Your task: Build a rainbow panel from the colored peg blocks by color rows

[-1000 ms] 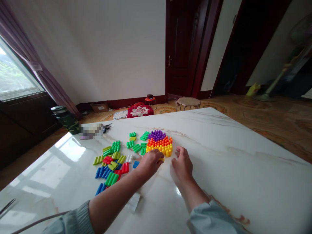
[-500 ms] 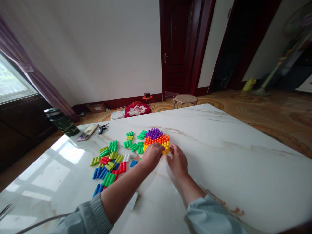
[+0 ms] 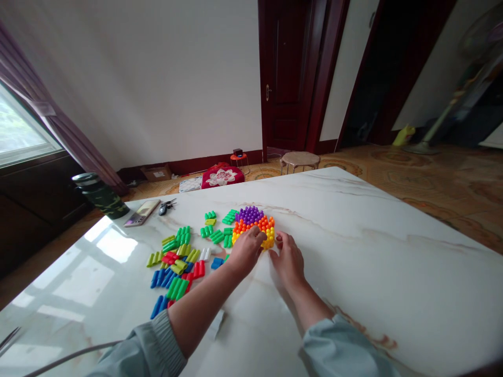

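Observation:
A block of joined plastic pegs point(image 3: 253, 224) stands on the white marble table point(image 3: 373, 262), purple at the back, orange in the middle, yellow at the front. My left hand point(image 3: 245, 253) is curled over its yellow front edge, fingertips pinched there. My right hand point(image 3: 288, 259) rests beside it on the right, fingers bent and touching the yellow pegs. Whether either hand holds a loose piece is hidden. Loose peg pieces point(image 3: 178, 259) in green, lime, blue, red and white lie scattered to the left.
A camouflage flask point(image 3: 100, 195), a phone point(image 3: 142, 212) and keys point(image 3: 165, 208) sit at the table's far left corner. A small white scrap point(image 3: 216, 324) lies under my left forearm. A stool point(image 3: 301, 159) and red cushion point(image 3: 222, 176) stand on the floor beyond.
Both hands moved in toward the yellow front of the peg block, the right hand closing from a gap to touching it. The view shifted slightly.

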A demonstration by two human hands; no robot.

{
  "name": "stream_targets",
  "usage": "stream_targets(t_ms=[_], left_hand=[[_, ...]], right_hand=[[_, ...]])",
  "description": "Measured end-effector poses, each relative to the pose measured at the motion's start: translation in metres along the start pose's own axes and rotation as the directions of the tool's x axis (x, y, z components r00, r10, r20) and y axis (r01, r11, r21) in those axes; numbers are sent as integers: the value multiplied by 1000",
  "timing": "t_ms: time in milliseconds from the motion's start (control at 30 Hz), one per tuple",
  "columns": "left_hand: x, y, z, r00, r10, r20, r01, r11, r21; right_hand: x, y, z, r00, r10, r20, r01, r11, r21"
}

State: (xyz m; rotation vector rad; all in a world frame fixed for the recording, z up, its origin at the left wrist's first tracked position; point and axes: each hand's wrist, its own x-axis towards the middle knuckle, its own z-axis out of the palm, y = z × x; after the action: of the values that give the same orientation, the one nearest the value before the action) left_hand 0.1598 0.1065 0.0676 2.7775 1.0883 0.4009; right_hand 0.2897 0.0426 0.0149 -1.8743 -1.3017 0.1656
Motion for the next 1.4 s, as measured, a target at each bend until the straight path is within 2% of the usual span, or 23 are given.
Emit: stream_targets(t_ms=[233,333,400,467,567,633,700,900,1000,1100,1233,1400], left_hand=[[-9,1,0,995,85,-53,-78,989,126],[-14,-12,-9,990,63,-129,-46,990,131],[-16,-28,-18,976,-21,-219,47,993,113],[-19,-48,-29,939,-157,-307,184,981,61],[-25,-82,-43,839,-370,-399,381,923,-55],[-31,-105,-48,791,-459,-404,463,881,-95],[-35,-126,-52,787,-486,-380,494,865,-86],[-25,-171,-52,894,-409,-185,421,907,30],[-9,-182,-46,911,-406,-69,410,909,76],[9,-184,-37,903,-430,13,427,899,100],[29,-176,-26,899,-430,77,422,901,103],[53,-163,-21,942,-300,152,291,953,82]], right_hand=[[0,-2,-4,995,22,-95,-21,1000,9],[-1,-8,-11,999,41,-34,-41,999,-5],[-3,-12,-14,997,37,73,-34,999,-42],[-5,-16,-15,989,29,147,-16,996,-92],[-7,-19,-15,985,7,174,18,990,-143],[-7,-20,-15,985,8,175,19,988,-152],[-7,-20,-14,984,8,177,18,989,-144],[-8,-18,-11,978,1,211,23,994,-110],[-8,-18,-9,971,11,237,19,993,-120],[-7,-19,-10,964,25,266,13,990,-142],[-7,-19,-9,958,43,283,2,987,-159],[-7,-19,-9,954,46,296,9,983,-185]])
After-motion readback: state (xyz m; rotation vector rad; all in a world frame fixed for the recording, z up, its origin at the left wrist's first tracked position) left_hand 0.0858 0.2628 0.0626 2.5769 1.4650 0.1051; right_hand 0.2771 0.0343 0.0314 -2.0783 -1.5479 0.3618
